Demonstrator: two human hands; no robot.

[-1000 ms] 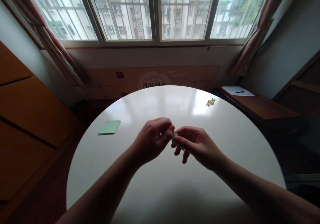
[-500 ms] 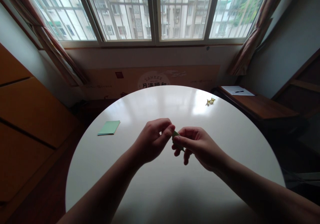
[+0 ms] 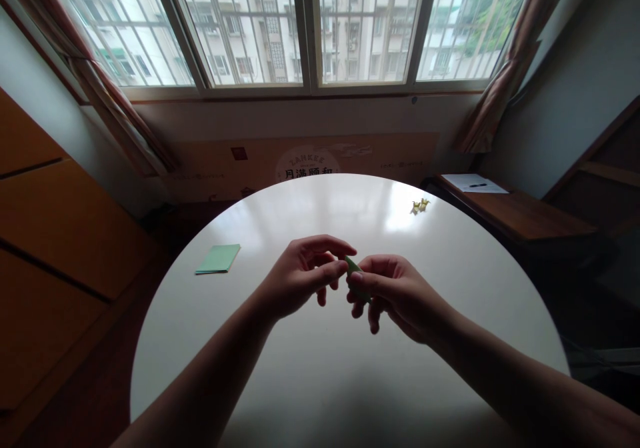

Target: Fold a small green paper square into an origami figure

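A small folded piece of green paper (image 3: 354, 265) is held up above the middle of the white table (image 3: 320, 381). My right hand (image 3: 395, 288) pinches it between thumb and forefinger, its other fingers curled loosely below. My left hand (image 3: 305, 278) has its thumb and forefinger at the paper's upper left tip, the forefinger arched over the top. The left hand's remaining fingers hang bent beneath. Much of the paper is covered by the fingers, so its exact shape is hard to make out.
A stack of green paper squares (image 3: 219, 259) lies at the table's left. Two small yellowish folded pieces (image 3: 420, 206) sit near its far right edge. A brown side table (image 3: 540, 216) to the right bears a white sheet (image 3: 475, 183) and a pen.
My left hand has loosened: its forefinger is straighter and raised, and its lower fingers now show apart. The right hand keeps its pinch on the green paper, nearly still.
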